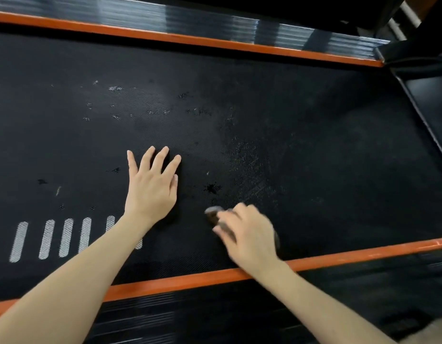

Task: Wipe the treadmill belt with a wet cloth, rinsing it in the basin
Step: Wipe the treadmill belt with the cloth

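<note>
The black textured treadmill belt (289,125) fills the view, with pale scuffs and dark wet spots across its middle. My left hand (151,184) lies flat on the belt, fingers spread and straight. To its right, near the belt's near edge, my right hand (247,234) is blurred and grips a small dark grey cloth (213,214), of which only a corner shows past my fingers. The cloth presses on the belt. The basin is not in view.
Orange strips (195,276) border the belt on the near and far sides, with ribbed black side rails (215,23) beyond them. White dashed markings (47,239) sit on the belt at lower left. A black upright and motor cover (428,95) stand at the right.
</note>
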